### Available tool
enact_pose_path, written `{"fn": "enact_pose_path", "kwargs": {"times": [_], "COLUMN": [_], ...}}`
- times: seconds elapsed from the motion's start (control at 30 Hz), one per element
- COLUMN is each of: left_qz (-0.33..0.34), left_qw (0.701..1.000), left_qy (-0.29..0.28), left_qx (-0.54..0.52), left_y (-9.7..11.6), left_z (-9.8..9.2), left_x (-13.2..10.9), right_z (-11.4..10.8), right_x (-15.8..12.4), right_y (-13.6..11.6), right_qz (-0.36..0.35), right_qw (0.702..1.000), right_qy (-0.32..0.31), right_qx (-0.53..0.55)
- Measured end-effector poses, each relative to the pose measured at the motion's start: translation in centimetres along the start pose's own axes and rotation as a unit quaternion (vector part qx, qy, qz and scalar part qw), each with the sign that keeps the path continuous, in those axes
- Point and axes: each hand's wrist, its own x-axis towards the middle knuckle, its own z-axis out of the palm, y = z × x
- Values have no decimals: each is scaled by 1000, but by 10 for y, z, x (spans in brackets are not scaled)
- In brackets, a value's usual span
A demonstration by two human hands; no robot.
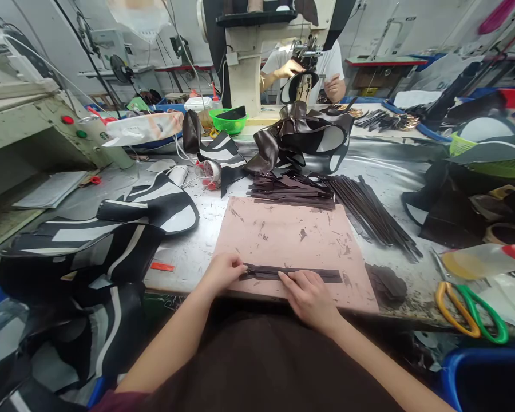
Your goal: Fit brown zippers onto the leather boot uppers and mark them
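A dark brown zipper [300, 274] lies stretched across a pink mat [278, 229] near the table's front edge. At its left end, my left hand [224, 270] pinches it between thumb and fingertips, close to what looks like the metal slider. My right hand [311, 297] rests on the zipper's middle, fingers stretched out and pressing down from the near side. The zipper's right end lies loose. Beyond the mat are a pile of zippers or dark strips [292, 190] and a fanned bundle of long dark strips [373, 214].
Black leather pieces [129, 240] heap up at the left. Scissors [470, 312] and a glue bottle [483, 260] lie at the right, above a blue bin [489, 366]. More leather parts [304, 137] sit ahead; behind them, a person works at a sewing machine [245, 74].
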Motion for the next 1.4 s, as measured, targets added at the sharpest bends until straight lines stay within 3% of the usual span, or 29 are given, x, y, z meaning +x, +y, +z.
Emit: {"fn": "enact_pose_path", "kwargs": {"times": [0.2,0.3,0.5,0.67,0.83,0.93,1.0,1.07,1.13,1.2,1.23,1.27,1.4], "left_qz": [27,18,-70,-99,-172,-184,-118,74,285,392,425,445,475], "left_qw": [997,991,948,922,876,836,826,825,800,754,735,720,685], "left_qy": [23,53,211,270,378,462,499,495,413,337,303,284,276], "left_qx": [72,123,230,260,244,234,236,263,328,404,432,450,479], "left_y": [7,-2,-48,-73,-75,-62,-48,-30,-11,8,17,24,39], "left_z": [6,-4,-63,-100,-163,-194,-198,-185,-161,-134,-121,-109,-83], "left_x": [-19,-25,-4,31,31,12,-5,-24,-40,-52,-56,-59,-51], "right_z": [0,3,4,-5,-10,-14,-18,-24,-30,-38,-41,-44,-45], "right_x": [-8,-12,-8,4,22,44,64,87,111,134,144,155,185], "right_y": [4,8,9,13,17,17,17,18,19,19,18,18,16], "right_qz": [-19,-44,-49,-40,4,94,175,229,226,196,191,198,239], "right_qw": [999,997,995,989,986,964,912,820,712,635,625,633,734], "right_qy": [29,46,85,141,134,54,-27,-66,-54,-38,-41,-47,-67], "right_qx": [29,47,34,2,98,241,370,521,662,746,756,747,632]}}
